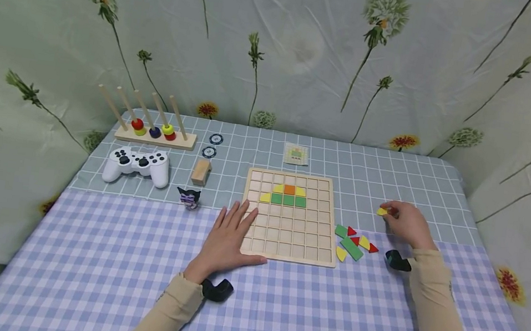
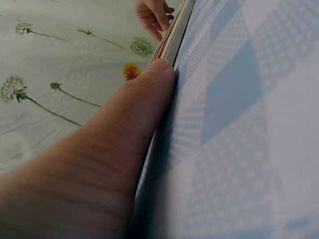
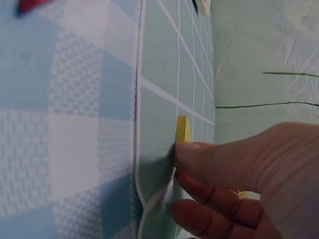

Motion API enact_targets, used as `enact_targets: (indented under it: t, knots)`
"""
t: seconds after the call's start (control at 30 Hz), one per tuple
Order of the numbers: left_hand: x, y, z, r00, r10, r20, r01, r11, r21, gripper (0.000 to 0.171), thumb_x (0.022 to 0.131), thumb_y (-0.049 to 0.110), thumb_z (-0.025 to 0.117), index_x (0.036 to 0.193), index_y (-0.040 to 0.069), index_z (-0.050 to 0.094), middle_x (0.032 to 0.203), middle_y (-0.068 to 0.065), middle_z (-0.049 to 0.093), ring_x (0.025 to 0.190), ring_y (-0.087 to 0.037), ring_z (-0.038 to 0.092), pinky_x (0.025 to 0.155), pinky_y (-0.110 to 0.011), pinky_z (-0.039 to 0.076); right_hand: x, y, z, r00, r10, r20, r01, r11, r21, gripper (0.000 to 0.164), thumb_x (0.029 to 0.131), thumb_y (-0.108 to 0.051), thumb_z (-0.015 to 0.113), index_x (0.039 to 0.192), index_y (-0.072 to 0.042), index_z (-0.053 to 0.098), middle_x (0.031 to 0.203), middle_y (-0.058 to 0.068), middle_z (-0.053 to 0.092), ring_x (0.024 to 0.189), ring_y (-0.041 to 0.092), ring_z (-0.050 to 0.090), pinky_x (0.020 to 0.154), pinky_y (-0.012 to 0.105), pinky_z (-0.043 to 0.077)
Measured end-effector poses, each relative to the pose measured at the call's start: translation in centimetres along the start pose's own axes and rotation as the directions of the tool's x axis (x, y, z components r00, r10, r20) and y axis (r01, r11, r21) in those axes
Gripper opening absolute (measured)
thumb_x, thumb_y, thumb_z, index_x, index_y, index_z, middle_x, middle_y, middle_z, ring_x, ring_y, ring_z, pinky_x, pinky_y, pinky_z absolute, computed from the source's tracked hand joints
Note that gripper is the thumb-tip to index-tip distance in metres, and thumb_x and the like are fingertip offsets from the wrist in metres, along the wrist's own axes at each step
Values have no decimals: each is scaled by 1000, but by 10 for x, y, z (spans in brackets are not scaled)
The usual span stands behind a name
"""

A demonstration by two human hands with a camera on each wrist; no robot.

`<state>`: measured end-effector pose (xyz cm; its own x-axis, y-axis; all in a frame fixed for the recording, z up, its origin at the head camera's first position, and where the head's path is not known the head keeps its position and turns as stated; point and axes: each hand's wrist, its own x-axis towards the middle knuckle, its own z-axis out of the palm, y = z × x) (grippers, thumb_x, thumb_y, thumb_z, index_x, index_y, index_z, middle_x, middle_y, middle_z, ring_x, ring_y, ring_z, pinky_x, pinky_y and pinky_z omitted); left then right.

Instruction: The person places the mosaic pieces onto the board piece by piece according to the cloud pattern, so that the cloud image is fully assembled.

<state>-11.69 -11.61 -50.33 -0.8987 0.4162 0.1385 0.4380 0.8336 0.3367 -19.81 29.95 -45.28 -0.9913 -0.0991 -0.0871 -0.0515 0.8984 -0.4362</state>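
Observation:
My right hand (image 1: 408, 223) pinches a yellow piece (image 1: 382, 211) to the right of the board. In the right wrist view my thumb lies against the yellow piece's thin edge, close over the grey cloth. My left hand (image 1: 225, 238) rests with spread fingers on the lower left of the wooden grid board (image 1: 291, 236), its thumb along the near edge. On the grid, green squares (image 1: 289, 200) form a row with a yellow piece (image 1: 266, 197) at its left end. Above them an orange square (image 1: 289, 190) sits between two yellow pieces.
Loose green, red and yellow pieces (image 1: 351, 248) lie right of the board. A pattern card (image 1: 296, 154) is behind it. To the left are a game controller (image 1: 137, 164), a peg stand (image 1: 155, 140), a wooden block (image 1: 201, 171), a small figurine (image 1: 189, 198) and two round chips (image 1: 216, 139).

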Motion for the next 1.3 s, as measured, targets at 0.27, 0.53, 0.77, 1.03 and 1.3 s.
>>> enact_targets:
  t: [0.27, 0.53, 0.77, 1.03, 1.3]
  knots:
    - [0, 1, -1, 1000, -3, 8, 3, 1000, 10, 109, 71, 77, 57, 152, 11, 23, 157, -12, 12, 143, -29, 5, 113, -46, 0, -5, -1, -3, 994, 103, -25, -100, 990, 101, 26, 84, -13, 71, 97, 6, 61, 84, 16, 57, 74, 29, 51, 61, 34, 41]
    - [0, 1, -1, 1000, -11, 25, 10, 999, 30, 109, 72, 78, 56, 152, 12, 22, 157, -12, 12, 143, -29, 5, 113, -46, 0, -12, -2, -3, 993, 79, -87, -63, 982, 177, 26, 82, -16, 75, 91, 4, 62, 79, 12, 61, 71, 25, 52, 59, 32, 40]
    - [0, 1, -1, 1000, -5, 7, 5, 1000, 19, 109, 71, 78, 57, 152, 12, 23, 157, -12, 12, 143, -29, 5, 113, -46, 1, -10, -26, 11, 988, -27, -150, 57, 978, 200, 23, 88, -16, 69, 98, 5, 68, 86, 16, 65, 69, 24, 54, 57, 31, 42]
    - [0, 1, -2, 1000, -1, 0, 1, 1000, 7, 109, 71, 78, 56, 152, 12, 24, 157, -13, 13, 143, -30, 6, 113, -47, 1, 0, -64, 28, 988, -76, -135, 116, 940, 322, 14, 87, -14, 67, 93, -2, 64, 86, 12, 64, 63, 21, 47, 53, 31, 39]
    - [-1, 2, -2, 1000, -6, 8, 6, 1000, 14, 109, 71, 78, 57, 152, 12, 24, 157, -13, 13, 143, -30, 6, 113, -47, 2, 9, -97, 44, 990, -113, -82, 135, 919, 371, 16, 84, -19, 73, 87, -4, 67, 84, 8, 65, 56, 19, 45, 49, 30, 37]
